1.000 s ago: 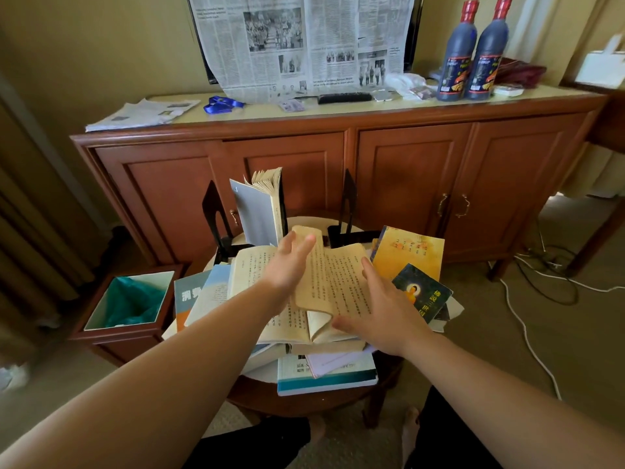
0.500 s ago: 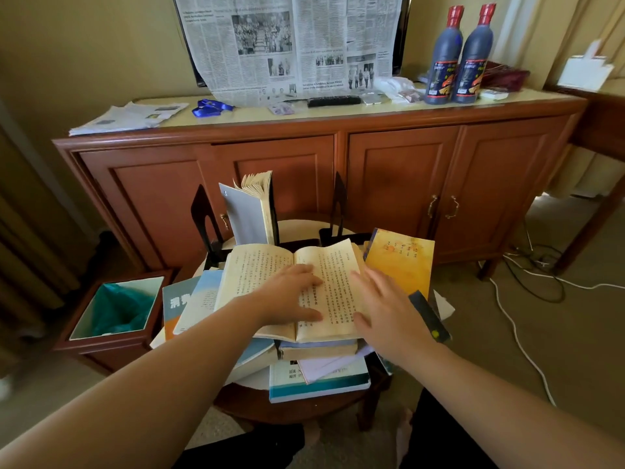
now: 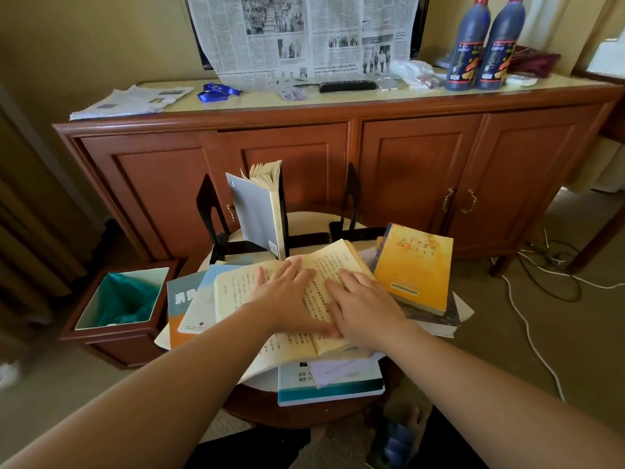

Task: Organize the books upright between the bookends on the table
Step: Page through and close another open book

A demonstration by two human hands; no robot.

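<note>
- Yellowed pages of the open book (image 3: 291,299) lie under both palms: left hand (image 3: 287,296) flat on the left page, right hand (image 3: 363,304) flat on the right page, fingers spread, neither grip closed on anything.
- Risk, as I judge it: the open book rests on a loose, fanned pile, so pressing or sliding it could push the teal-edged book (image 3: 329,389) at 6 o'clock off the rim.
- Closing it carelessly could crease the pages.
- At 12 o'clock the grey-covered book (image 3: 258,211) stands alone between the two black bookends (image 3: 209,211), pages splayed; a knock could topple it.
- At 3 o'clock the yellow book (image 3: 414,269) lies flat on others.
- Round wooden surface (image 3: 304,412) is small and crowded.
- Beyond: a wooden sideboard (image 3: 406,157) with newspaper (image 3: 304,38) and two dark bottles (image 3: 480,45); a bin (image 3: 118,302) at 9 o'clock; cables (image 3: 541,292) on the carpet at 3 o'clock.
</note>
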